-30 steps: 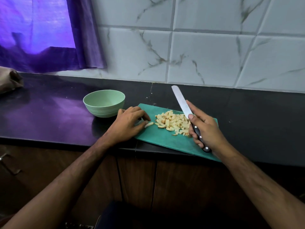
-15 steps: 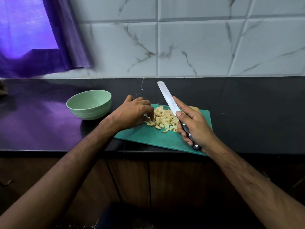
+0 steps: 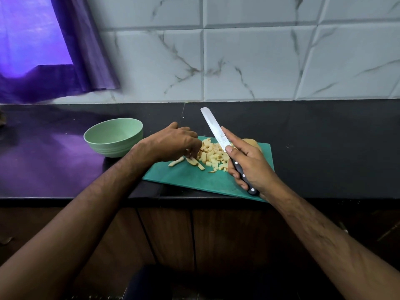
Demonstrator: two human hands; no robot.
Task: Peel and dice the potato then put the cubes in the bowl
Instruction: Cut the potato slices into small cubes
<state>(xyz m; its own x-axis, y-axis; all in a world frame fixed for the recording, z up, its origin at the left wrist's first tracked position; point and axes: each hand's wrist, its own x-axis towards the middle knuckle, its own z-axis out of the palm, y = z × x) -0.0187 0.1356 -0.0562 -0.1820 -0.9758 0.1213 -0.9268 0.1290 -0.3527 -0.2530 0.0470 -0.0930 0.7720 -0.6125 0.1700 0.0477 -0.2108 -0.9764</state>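
R hand (image 3: 249, 163) grips knife (image 3: 213, 128); L hand (image 3: 173, 144) touches strips (image 3: 192, 162)

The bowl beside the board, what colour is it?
Pale mint green; the bowl shows in the head view.

- purple curtain (image 3: 86, 61) hanging top left, glowing from the window
- white marble-look wall tiles (image 3: 249, 61) behind
- black countertop (image 3: 324, 148), pretty shiny
- brown wooden cabinet doors (image 3: 216, 234) underneath
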